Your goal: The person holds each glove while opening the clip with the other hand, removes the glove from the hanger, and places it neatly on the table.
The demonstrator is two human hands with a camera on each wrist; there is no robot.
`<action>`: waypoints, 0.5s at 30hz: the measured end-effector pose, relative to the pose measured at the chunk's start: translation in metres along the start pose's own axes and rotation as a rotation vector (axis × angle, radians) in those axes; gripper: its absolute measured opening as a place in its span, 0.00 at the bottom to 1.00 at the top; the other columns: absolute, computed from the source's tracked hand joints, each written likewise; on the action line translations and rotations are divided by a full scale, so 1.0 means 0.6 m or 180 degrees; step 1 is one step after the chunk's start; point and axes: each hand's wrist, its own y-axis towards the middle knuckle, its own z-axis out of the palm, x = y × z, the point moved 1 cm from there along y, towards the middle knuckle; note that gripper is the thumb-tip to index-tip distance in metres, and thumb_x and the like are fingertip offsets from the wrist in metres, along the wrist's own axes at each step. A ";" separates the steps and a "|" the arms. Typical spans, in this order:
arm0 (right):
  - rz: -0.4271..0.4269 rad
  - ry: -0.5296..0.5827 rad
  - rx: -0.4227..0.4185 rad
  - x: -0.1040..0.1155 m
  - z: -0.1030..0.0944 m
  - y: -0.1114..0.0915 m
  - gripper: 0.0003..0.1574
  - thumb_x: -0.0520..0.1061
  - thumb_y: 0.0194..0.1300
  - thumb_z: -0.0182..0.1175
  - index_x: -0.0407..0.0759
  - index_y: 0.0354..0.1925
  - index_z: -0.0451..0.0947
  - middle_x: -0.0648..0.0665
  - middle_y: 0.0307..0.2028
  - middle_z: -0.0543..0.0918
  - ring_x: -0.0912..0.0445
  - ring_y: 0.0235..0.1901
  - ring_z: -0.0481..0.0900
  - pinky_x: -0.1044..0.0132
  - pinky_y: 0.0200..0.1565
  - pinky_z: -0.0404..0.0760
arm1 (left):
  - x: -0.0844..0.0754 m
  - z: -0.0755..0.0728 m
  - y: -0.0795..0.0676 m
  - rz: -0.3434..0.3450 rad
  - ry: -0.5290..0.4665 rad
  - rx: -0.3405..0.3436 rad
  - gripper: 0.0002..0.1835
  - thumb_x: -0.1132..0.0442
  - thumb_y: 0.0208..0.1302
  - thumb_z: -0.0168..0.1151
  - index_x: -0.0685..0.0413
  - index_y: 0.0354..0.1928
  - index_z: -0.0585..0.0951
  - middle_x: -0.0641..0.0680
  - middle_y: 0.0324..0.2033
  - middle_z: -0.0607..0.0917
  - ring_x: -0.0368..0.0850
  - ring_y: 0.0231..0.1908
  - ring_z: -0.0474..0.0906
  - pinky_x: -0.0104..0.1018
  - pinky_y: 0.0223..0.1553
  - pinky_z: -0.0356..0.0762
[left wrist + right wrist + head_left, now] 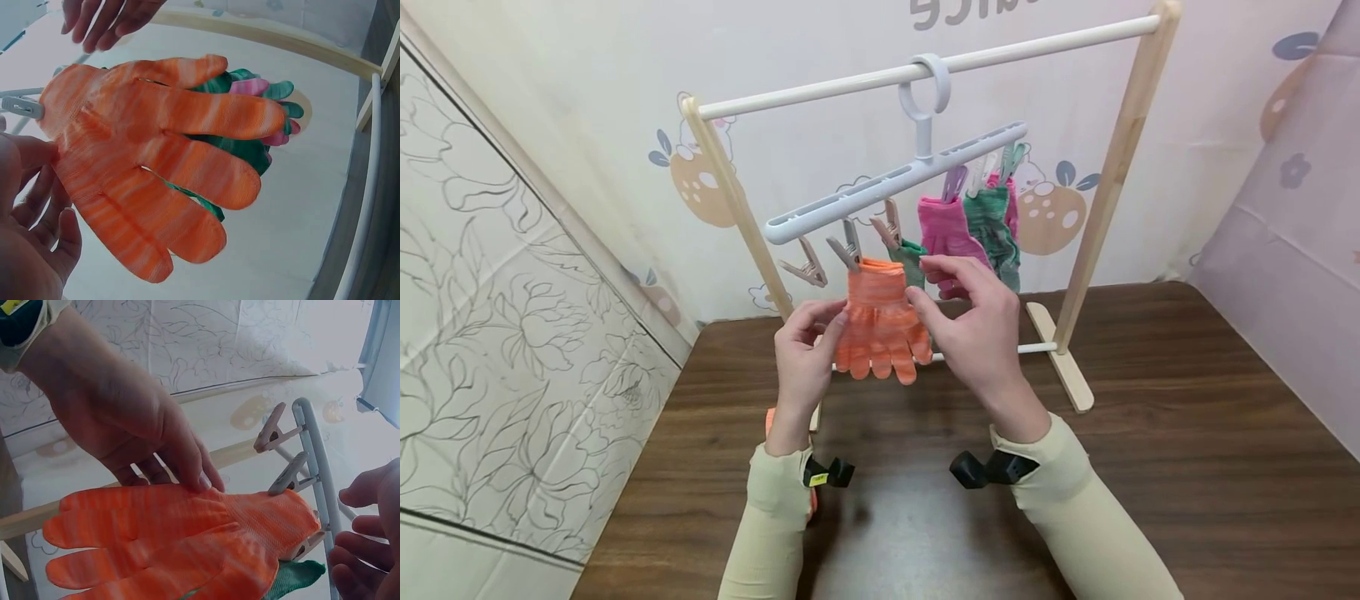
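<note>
An orange striped knit glove (pixel 880 312) hangs fingers down, its cuff caught at one corner by a grey clothespin (pixel 847 246) on the pale grey clip hanger (pixel 857 198). My left hand (pixel 808 346) pinches the glove's side edge between thumb and fingers, just below the cuff. On the opposite side, my right hand (pixel 977 321) is held beside the cuff with fingers spread and slightly bent. In the right wrist view the right hand (pixel 369 534) appears apart from the glove. A beige-pink clothespin (pixel 889 223) behind it holds a green glove (pixel 912 262), mostly hidden.
The hanger hooks over a white rod (pixel 1045 43) on a wooden stand (pixel 1120 167). Rightward hang a pink glove (pixel 947 227) and a green glove (pixel 992 221). A beige clothespin (pixel 805 265) dangles at the left end. Something orange (pixel 812 504) lies on the table under my left forearm.
</note>
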 end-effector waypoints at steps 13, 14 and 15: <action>-0.0227 0.0026 0.0284 0.026 0.029 0.039 0.24 0.43 0.59 0.72 0.39 0.54 0.83 0.44 0.44 0.86 0.56 0.44 0.82 0.60 0.45 0.82 | 0.035 -0.010 -0.003 0.0030 -0.0082 0.0092 0.08 0.80 0.62 0.63 0.72 0.43 0.84 0.63 0.36 0.83 0.41 0.39 0.78 0.31 0.38 0.75; -0.0240 0.0011 0.0299 0.027 0.031 0.041 0.24 0.44 0.60 0.72 0.39 0.54 0.83 0.44 0.44 0.86 0.57 0.45 0.82 0.62 0.46 0.82 | 0.038 -0.010 -0.003 0.0033 -0.0087 0.0106 0.08 0.79 0.62 0.63 0.71 0.43 0.84 0.62 0.37 0.83 0.41 0.39 0.78 0.31 0.38 0.75; -0.0238 -0.0005 0.0315 0.028 0.033 0.043 0.25 0.44 0.60 0.72 0.39 0.55 0.83 0.45 0.45 0.86 0.57 0.46 0.82 0.62 0.47 0.82 | 0.042 -0.010 -0.003 0.0040 -0.0091 0.0127 0.08 0.78 0.63 0.64 0.70 0.43 0.85 0.61 0.37 0.83 0.42 0.39 0.79 0.32 0.38 0.75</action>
